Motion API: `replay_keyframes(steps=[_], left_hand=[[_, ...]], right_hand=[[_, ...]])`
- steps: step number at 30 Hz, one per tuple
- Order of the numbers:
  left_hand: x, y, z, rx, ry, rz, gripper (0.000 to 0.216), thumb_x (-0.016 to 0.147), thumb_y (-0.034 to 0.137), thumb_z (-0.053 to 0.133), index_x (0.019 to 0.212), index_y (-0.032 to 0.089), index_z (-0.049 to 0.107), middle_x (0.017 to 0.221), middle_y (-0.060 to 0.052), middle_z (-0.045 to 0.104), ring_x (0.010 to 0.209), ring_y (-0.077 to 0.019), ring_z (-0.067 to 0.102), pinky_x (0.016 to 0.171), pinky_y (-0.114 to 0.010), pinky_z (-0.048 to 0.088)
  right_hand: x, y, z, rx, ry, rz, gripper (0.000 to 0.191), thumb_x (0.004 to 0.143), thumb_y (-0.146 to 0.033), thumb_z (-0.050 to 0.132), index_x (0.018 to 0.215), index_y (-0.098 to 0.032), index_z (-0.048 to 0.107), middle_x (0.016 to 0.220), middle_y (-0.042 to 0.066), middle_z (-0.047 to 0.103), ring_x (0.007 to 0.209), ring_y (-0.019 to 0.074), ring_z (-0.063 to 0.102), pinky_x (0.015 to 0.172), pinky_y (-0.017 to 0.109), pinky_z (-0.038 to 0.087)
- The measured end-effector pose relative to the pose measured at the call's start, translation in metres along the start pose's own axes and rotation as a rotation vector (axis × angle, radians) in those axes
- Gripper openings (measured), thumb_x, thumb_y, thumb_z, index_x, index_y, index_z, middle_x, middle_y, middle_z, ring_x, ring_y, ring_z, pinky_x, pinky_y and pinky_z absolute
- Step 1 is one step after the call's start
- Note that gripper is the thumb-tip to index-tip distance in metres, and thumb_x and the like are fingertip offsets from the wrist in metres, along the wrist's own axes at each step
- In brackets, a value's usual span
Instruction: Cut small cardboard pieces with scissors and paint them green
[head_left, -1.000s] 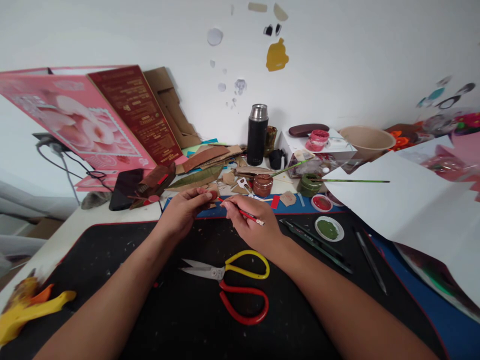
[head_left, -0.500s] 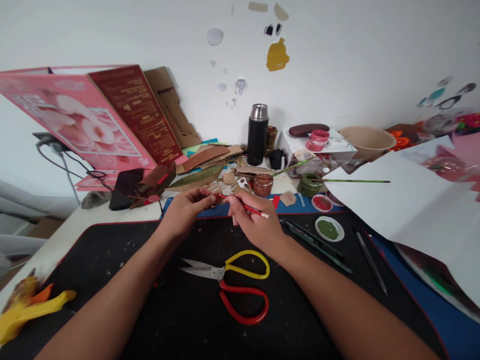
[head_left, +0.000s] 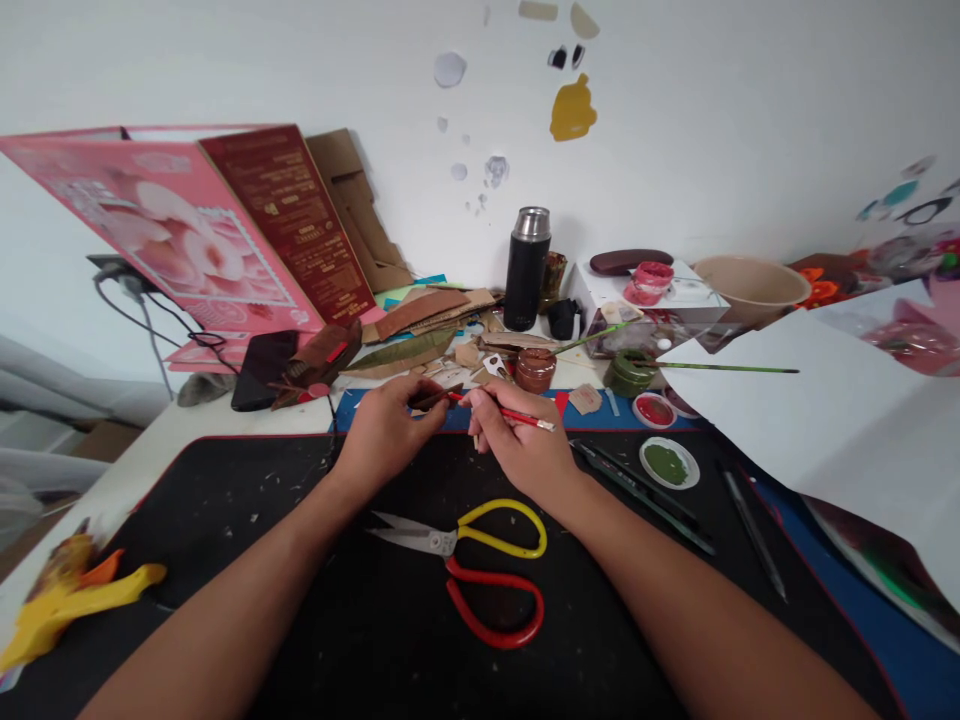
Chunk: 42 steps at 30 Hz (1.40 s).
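My left hand (head_left: 386, 430) pinches a small brown cardboard piece (head_left: 435, 399) above the black mat (head_left: 247, 560). My right hand (head_left: 517, 445) grips a thin red paintbrush (head_left: 517, 414), its tip touching the brown piece. Both hands are closed and sit close together at the mat's far edge. Scissors (head_left: 480, 565) with one yellow and one red handle lie on the mat just below my hands.
Paint jars, brown (head_left: 535, 369) and green (head_left: 630, 372), a red lid (head_left: 649, 409) and a green-paint dish (head_left: 669, 462) stand right of my hands. A black flask (head_left: 527, 268), cardboard scraps, a pink box (head_left: 165, 235), white paper (head_left: 832, 420) and a yellow glue gun (head_left: 75, 600) surround the mat.
The brush tip has moved left onto the brown piece, and both hands have shifted slightly. The view has turned a little to the left.
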<state>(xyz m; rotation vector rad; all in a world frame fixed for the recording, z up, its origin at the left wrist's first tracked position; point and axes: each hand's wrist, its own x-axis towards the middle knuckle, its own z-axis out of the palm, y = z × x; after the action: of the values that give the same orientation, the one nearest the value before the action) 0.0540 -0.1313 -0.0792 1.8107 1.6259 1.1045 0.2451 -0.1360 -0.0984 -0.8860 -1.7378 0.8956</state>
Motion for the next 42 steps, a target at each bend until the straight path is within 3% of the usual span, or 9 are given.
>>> replay_keyframes(steps=[12, 18, 25, 35, 38, 42], left_hand=[[-0.001, -0.013, 0.002, 0.257, -0.054, 0.165, 0.009, 0.083, 0.031, 0.068, 0.085, 0.024, 0.074, 0.087, -0.008, 0.076, 0.086, -0.0274, 0.068, 0.079, -0.035, 0.048], [0.000, -0.013, 0.002, 0.234, -0.049, 0.156, 0.008, 0.082, 0.028, 0.070, 0.085, 0.024, 0.075, 0.087, -0.007, 0.077, 0.086, -0.0275, 0.070, 0.078, -0.034, 0.048], [0.001, -0.009, 0.000, 0.000, -0.053, -0.023, 0.017, 0.083, 0.039, 0.073, 0.084, 0.023, 0.078, 0.083, -0.004, 0.080, 0.077, -0.0247, 0.071, 0.072, -0.031, 0.050], [0.010, -0.014, -0.002, -0.336, -0.080, -0.209, 0.042, 0.069, 0.058, 0.086, 0.081, 0.018, 0.078, 0.086, -0.007, 0.081, 0.082, -0.0248, 0.071, 0.077, -0.032, 0.052], [0.011, -0.019, 0.002, -0.499, -0.072, -0.274, 0.044, 0.063, 0.056, 0.091, 0.080, 0.017, 0.078, 0.086, -0.008, 0.081, 0.081, -0.0225, 0.069, 0.078, -0.032, 0.052], [0.013, -0.024, 0.006, -0.769, -0.024, -0.403, 0.041, 0.054, 0.045, 0.098, 0.076, 0.016, 0.079, 0.080, -0.005, 0.077, 0.071, -0.0155, 0.064, 0.068, -0.027, 0.050]], right_hand=[[0.000, -0.005, 0.001, -0.052, -0.027, -0.032, 0.033, 0.110, -0.040, 0.050, 0.085, -0.023, 0.064, 0.067, 0.000, 0.068, 0.063, 0.0156, 0.067, 0.059, 0.027, 0.050], [0.000, -0.003, 0.001, -0.028, -0.023, -0.010, 0.033, 0.111, -0.040, 0.050, 0.087, -0.023, 0.065, 0.068, 0.000, 0.067, 0.058, 0.0149, 0.064, 0.056, 0.027, 0.049], [0.002, 0.001, -0.002, -0.009, 0.021, 0.004, 0.034, 0.111, -0.043, 0.051, 0.086, -0.023, 0.064, 0.068, 0.000, 0.065, 0.057, 0.0142, 0.063, 0.057, 0.027, 0.049], [0.000, 0.003, 0.000, -0.010, -0.014, 0.016, 0.034, 0.111, -0.043, 0.049, 0.093, -0.022, 0.068, 0.070, 0.000, 0.066, 0.060, 0.0141, 0.063, 0.057, 0.025, 0.049], [-0.001, 0.003, 0.001, -0.013, -0.034, 0.018, 0.036, 0.111, -0.045, 0.049, 0.093, -0.021, 0.068, 0.071, 0.001, 0.067, 0.062, 0.0143, 0.064, 0.058, 0.024, 0.049], [-0.001, -0.001, 0.000, -0.015, -0.014, -0.017, 0.035, 0.110, -0.043, 0.051, 0.088, -0.021, 0.066, 0.070, 0.000, 0.067, 0.062, 0.0142, 0.064, 0.058, 0.024, 0.048]])
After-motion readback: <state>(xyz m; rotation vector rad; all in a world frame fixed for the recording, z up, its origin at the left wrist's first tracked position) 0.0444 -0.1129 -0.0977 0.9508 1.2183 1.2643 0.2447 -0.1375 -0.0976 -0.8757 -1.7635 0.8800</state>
